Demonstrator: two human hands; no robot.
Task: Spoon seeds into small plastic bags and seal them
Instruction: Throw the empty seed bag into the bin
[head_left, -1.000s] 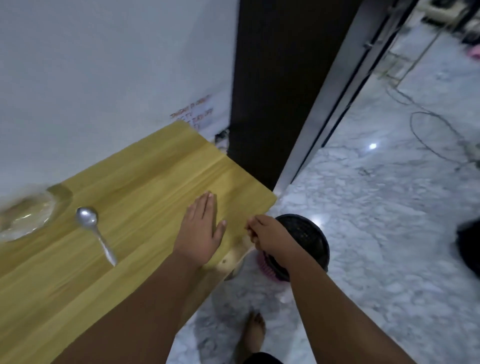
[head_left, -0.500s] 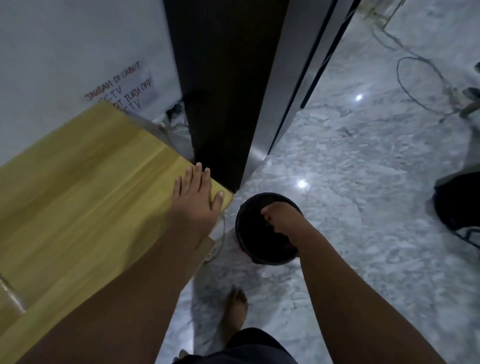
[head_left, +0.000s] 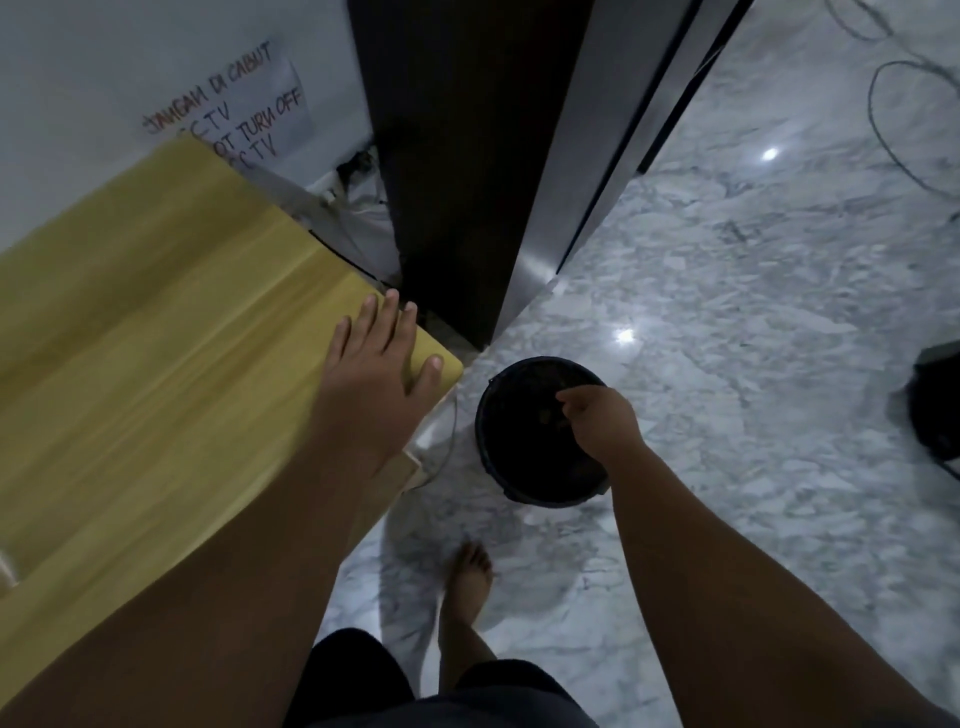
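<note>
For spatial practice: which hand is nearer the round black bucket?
Right: the right hand is over the round black bucket; the left hand lies on the yellow wooden table beside it.

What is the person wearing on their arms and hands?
Nothing that shows. The left forearm and right forearm are bare, no sleeves in view. The left hand and the right hand have no gloves, and no watch, bracelet or ring is visible. The left hand's fingernails look short and unpainted.
</note>
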